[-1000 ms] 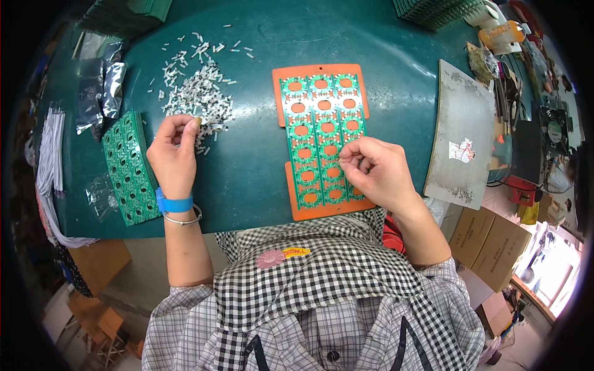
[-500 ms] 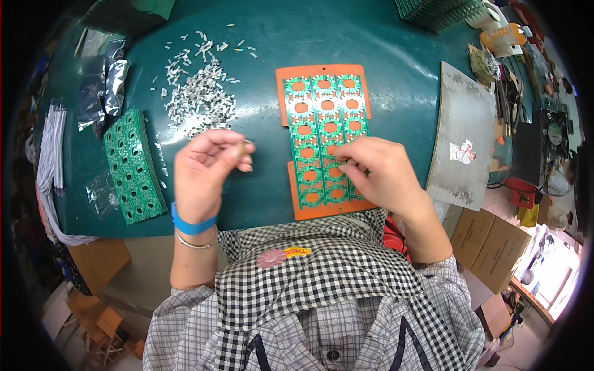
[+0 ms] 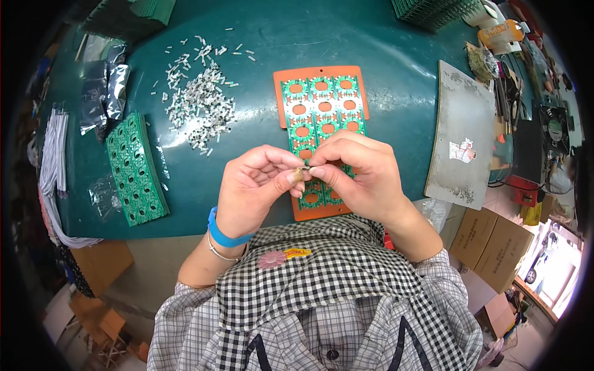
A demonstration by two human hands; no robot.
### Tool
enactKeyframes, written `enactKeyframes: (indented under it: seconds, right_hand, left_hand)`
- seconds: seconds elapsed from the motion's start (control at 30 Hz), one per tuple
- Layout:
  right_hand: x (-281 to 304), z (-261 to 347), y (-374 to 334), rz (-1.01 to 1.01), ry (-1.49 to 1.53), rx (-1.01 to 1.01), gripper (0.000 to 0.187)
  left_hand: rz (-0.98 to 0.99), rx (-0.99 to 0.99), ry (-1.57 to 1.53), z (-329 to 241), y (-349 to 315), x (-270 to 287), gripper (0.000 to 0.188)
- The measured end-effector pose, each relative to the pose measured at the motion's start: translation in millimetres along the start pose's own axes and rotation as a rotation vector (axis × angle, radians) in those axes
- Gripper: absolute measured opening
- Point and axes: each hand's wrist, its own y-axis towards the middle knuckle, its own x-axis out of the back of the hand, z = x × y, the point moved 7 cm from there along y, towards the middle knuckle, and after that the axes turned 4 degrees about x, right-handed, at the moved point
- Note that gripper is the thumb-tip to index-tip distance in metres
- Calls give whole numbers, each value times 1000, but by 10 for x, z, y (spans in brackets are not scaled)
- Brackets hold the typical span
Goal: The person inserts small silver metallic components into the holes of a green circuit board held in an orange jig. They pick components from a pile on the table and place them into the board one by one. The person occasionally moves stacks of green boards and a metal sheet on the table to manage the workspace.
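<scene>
My left hand (image 3: pixel 257 182), with a blue wristband and a bracelet, and my right hand (image 3: pixel 359 173) meet over the near part of a green circuit board panel (image 3: pixel 317 111). Thumb and forefinger are pinched together on each side. Something small and dark shows between the touching fingertips, too tiny to name. The panel, with rows of oval openings, lies on an orange backing board (image 3: pixel 346 70); my hands hide part of its nearer rows. To the left of the panel is a loose pile of small light-coloured parts (image 3: pixel 201 108).
A stack of green panels (image 3: pixel 136 173) and a bundle of white wires (image 3: pixel 54 151) lie at left, near silver bags (image 3: pixel 116 89). A grey plate (image 3: pixel 458 123) lies at right. More green panels (image 3: pixel 427 15) are stacked at the far edge. Cardboard boxes (image 3: pixel 495 247) stand below right.
My left hand has moved right, and my right hand has shifted left. Their fingertips, apart before, now meet in front of the panel.
</scene>
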Motion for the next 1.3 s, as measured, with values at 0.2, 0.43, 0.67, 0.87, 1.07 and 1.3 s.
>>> enactKeyframes:
  seconds: [0.2,0.43,0.67,0.87,1.07,1.3]
  right_hand:
    - [37,10,22,0,59,-21,8]
    - [-25,177,1,117,-316,163,13]
    - [265,63,-69,-12,-165,-36,10]
    - [271,-221,-467,134,-154,-289,12]
    - [190,-211,-516,139,-263,-200,13]
    - [150,-228,-521,148,-290,-131,12]
  left_hand:
    - [86,103,-287,182,19,-25,19]
    - [149,317,-498,293,48,-126,25]
    - [-9,166,-316,273,35,100,27]
    - [-127,58,-302,41,23,555,26]
    - [24,12,-466,19,26,513,27]
    - [-260,72,-302,15,1,484,31]
